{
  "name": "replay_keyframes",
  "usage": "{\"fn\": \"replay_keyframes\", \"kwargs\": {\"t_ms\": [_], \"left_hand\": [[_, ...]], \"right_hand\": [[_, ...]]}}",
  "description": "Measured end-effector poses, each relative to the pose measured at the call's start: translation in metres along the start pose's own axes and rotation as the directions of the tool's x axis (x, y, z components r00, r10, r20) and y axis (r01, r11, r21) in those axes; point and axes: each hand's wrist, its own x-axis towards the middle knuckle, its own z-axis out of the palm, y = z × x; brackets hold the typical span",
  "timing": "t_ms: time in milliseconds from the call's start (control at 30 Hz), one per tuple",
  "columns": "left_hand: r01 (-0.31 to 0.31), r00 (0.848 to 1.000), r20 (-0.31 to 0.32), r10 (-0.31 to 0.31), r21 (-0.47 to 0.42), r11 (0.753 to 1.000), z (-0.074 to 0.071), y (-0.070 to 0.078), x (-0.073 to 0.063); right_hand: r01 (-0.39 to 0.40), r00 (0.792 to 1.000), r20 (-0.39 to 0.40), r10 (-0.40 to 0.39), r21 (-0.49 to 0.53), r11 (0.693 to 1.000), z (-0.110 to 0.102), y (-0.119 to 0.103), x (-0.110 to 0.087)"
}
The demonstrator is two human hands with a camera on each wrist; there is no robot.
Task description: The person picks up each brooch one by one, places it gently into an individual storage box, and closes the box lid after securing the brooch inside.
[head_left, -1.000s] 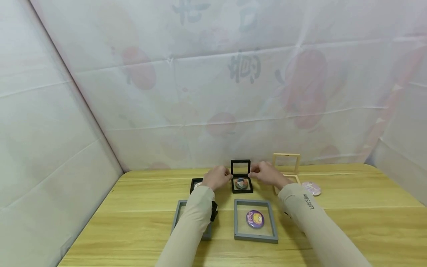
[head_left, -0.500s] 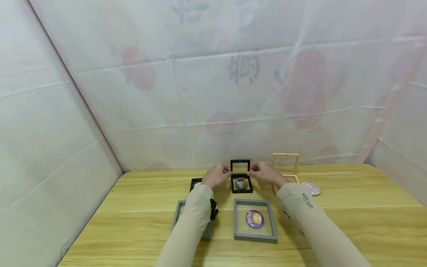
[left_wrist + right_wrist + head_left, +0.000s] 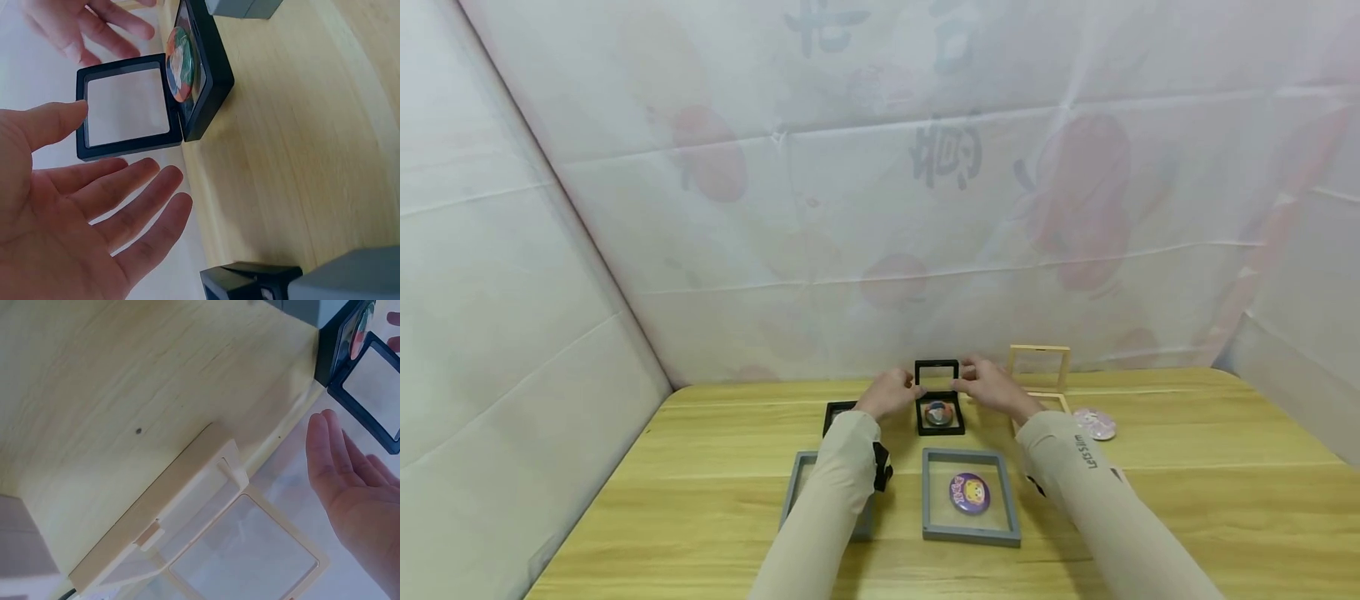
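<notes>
A small black display frame [image 3: 942, 431] lies on the table with its lid [image 3: 128, 147] raised. A round badge [image 3: 180, 64] in orange, green and blue sits in its lower half. My left hand [image 3: 886, 393] is at the lid's left side; in the left wrist view the thumb touches the lid's outer edge and the fingers extend loosely beside it. My right hand [image 3: 359, 494] is at the lid's other side with its fingers extended. A gap shows between those fingers and the lid in the right wrist view.
A beige frame [image 3: 1041, 347] stands opened at the right, with a pink badge [image 3: 1094, 423] beside it. A grey frame [image 3: 972, 537] with a purple bear badge [image 3: 970, 493] lies in front. Another grey frame [image 3: 792, 487] and black frame [image 3: 832, 408] are partly hidden by my left arm.
Both hands have shifted slightly upward along the sides of the raised lid. The black frame and its badge stay in place; the whole view has drifted a little.
</notes>
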Motion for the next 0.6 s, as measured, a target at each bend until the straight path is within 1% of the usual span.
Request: {"fn": "replay_keyframes", "kwargs": {"t_ms": [67,167,367,600], "left_hand": [[0.017,1.000,0.008,-0.017,-0.010,1.000,0.0006,0.0005,-0.0009],[0.028,1.000,0.005,-0.028,-0.030,0.999,0.0013,0.0003,-0.0017],[0.001,1.000,0.011,0.000,-0.074,0.997,0.0033,-0.0005,-0.0019],[0.002,1.000,0.014,0.000,-0.097,0.995,0.0047,-0.0002,-0.0017]], "right_hand": [[-0.006,1.000,0.001,0.006,0.033,0.999,0.0017,-0.0007,0.0006],[0.010,1.000,0.005,-0.011,0.041,0.999,0.0031,-0.0006,0.0009],[-0.002,1.000,0.000,0.002,0.054,0.999,0.0068,0.0022,0.0020],[-0.001,1.000,-0.004,0.001,0.061,0.998,0.0082,0.0034,0.0025]]}}
